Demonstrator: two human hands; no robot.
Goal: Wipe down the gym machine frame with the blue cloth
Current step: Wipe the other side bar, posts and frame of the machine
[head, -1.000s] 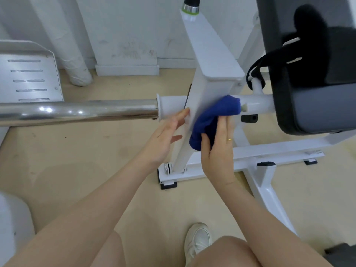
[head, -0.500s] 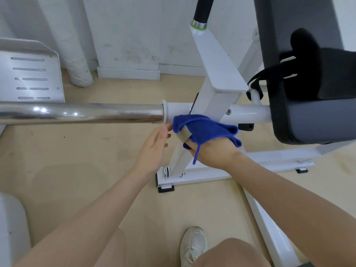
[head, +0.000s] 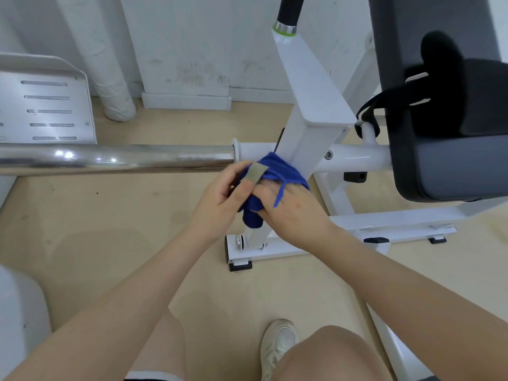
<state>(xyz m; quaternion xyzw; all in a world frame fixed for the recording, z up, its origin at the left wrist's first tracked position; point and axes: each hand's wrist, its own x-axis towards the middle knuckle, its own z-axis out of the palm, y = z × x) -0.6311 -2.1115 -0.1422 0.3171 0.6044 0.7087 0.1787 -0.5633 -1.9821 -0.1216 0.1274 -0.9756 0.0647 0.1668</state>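
Head cam: we had both hands together on the blue cloth [head: 275,171], bunched vs the white frame post [head: 310,138] just below the chrome bar [head: 115,158]; left hand [head: 220,199] pinched its grey tag [head: 257,173], right hand [head: 291,210] gripped the wad

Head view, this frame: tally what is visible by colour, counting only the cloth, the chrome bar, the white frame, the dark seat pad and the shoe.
Blue: 1, the blue cloth, held in both the left hand and right hand
Silver: 1, the chrome bar
White: 2, the white frame and the shoe
Dark grey: 1, the seat pad
Total: 5
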